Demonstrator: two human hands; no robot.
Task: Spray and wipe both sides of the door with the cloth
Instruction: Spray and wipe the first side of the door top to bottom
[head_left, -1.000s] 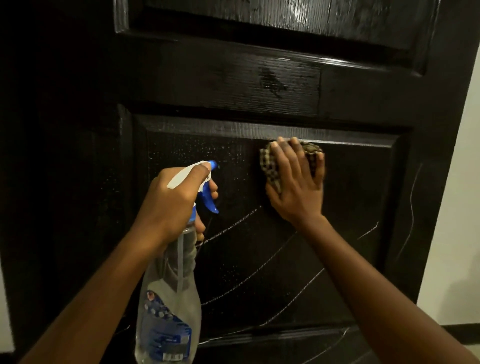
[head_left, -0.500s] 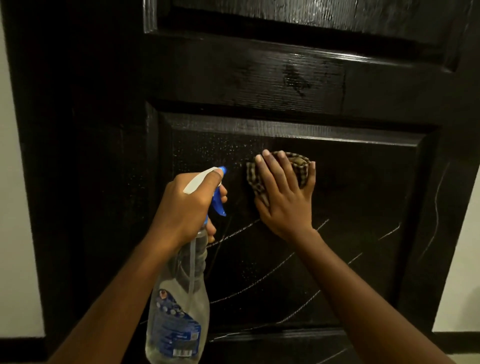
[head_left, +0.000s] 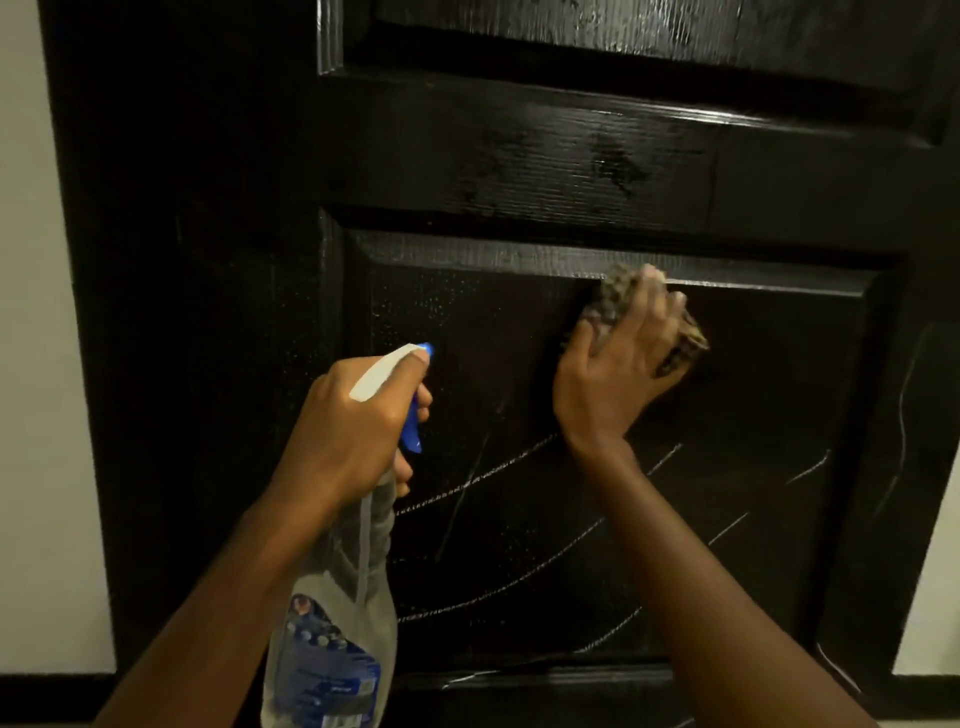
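Observation:
A black panelled door (head_left: 519, 166) fills the view, its lower panel speckled with spray droplets and crossed by thin white curved lines. My left hand (head_left: 358, 421) grips the neck of a clear spray bottle (head_left: 332, 649) with a white head and blue trigger, nozzle pointing at the panel. My right hand (head_left: 613, 374) presses a checked cloth (head_left: 618, 291) against the upper part of the lower panel, just under its top moulding. Motion blurs the fingers and cloth.
Pale wall (head_left: 31, 364) shows left of the door, with a dark skirting strip (head_left: 52, 691) at the floor. More pale wall (head_left: 930, 597) appears at the lower right edge.
My right hand has slid the cloth up and to the right across the panel, turning so the fingers point right. The view has shifted left. The left hand keeps the bottle in place.

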